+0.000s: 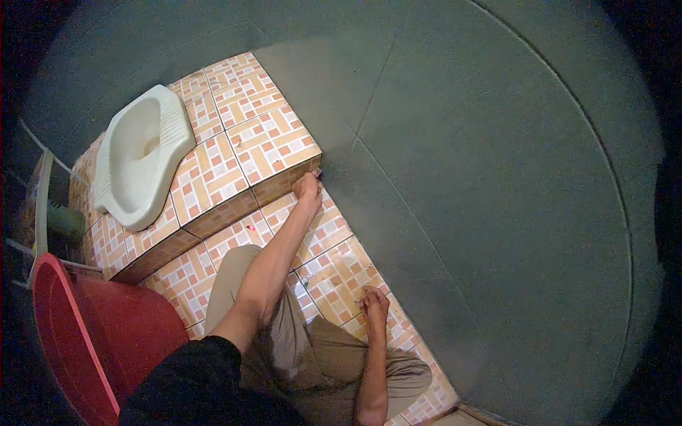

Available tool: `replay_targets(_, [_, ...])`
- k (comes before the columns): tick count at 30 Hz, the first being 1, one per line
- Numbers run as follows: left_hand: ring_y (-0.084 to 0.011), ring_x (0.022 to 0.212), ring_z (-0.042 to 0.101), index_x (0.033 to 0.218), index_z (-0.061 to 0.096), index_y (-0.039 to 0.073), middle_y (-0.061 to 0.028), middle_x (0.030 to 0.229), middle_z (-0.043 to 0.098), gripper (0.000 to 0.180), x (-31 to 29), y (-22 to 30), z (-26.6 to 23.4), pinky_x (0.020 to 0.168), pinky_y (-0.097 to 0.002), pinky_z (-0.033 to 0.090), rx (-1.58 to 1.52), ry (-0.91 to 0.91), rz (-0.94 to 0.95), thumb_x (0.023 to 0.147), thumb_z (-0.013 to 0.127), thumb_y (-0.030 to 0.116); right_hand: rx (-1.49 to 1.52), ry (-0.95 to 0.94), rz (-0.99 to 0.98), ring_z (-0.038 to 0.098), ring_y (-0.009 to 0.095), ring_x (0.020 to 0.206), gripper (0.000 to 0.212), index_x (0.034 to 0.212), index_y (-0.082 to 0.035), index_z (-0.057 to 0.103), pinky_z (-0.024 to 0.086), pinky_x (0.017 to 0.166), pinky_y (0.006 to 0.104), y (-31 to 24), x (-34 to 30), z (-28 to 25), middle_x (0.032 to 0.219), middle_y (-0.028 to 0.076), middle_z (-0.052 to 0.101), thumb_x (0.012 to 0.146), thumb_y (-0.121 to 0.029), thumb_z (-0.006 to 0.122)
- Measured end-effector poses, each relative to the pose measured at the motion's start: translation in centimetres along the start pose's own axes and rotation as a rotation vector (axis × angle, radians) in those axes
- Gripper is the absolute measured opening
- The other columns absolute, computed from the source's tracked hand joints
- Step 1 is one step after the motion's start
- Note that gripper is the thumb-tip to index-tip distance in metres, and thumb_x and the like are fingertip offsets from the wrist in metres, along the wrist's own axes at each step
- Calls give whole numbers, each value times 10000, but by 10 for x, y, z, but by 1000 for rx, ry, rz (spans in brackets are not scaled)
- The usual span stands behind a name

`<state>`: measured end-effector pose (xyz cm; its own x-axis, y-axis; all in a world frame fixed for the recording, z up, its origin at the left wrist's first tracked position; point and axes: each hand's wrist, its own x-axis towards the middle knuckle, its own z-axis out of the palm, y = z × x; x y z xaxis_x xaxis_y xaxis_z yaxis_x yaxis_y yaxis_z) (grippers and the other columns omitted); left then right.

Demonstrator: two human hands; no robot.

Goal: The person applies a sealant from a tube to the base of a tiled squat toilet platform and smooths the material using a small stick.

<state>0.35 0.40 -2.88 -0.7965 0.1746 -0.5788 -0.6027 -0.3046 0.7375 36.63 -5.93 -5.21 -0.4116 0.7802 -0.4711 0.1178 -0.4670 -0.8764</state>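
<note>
My left hand (307,187) reaches out to the corner where the tiled step (277,145) meets the green-grey wall (455,184). Its fingers are closed, and a small dark bit shows at the fingertips, too small to name. Low over the floor tiles (334,284), beside the wall, my right hand (375,304) has its fingers curled together. Whatever it may hold cannot be made out.
A white squat toilet (145,153) is set in the raised step. To my left stands a large red tub (135,305), with a pale rack (44,192) behind it. A small red scrap (250,228) lies on the floor. My bent legs (298,355) are below me.
</note>
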Motion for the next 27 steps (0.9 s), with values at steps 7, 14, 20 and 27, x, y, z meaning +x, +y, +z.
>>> replay_targets(7, [-129,396,359,676,493,53,-35,559,431,120,-22,0,11,348,-295,269,24,84,34,786,496,101,34,26,-11,455,74,534,158,962,-18,601,326,446,208,1,0,-7,612,-23,445,912,-88,469])
replay_targets(14, [-112,406,377,588,540,55,-27,516,458,195,-8,0,5,379,-295,266,-82,7,-3,766,618,57,27,42,14,449,75,534,167,987,-16,604,334,454,197,1,-1,-3,609,-27,437,909,-91,477])
replay_targets(20, [-112,402,384,555,483,78,-25,508,452,210,6,-3,-2,362,-281,269,-115,69,-19,736,579,34,-9,19,2,447,75,533,158,975,-22,600,332,456,188,-1,-2,3,611,-29,432,914,-94,473])
replay_targets(27, [-107,405,384,594,516,65,-20,519,459,177,-8,0,4,363,-269,268,-141,43,-2,745,601,31,-4,11,10,440,73,530,153,975,-28,598,332,461,192,2,1,-5,610,-30,428,911,-103,481])
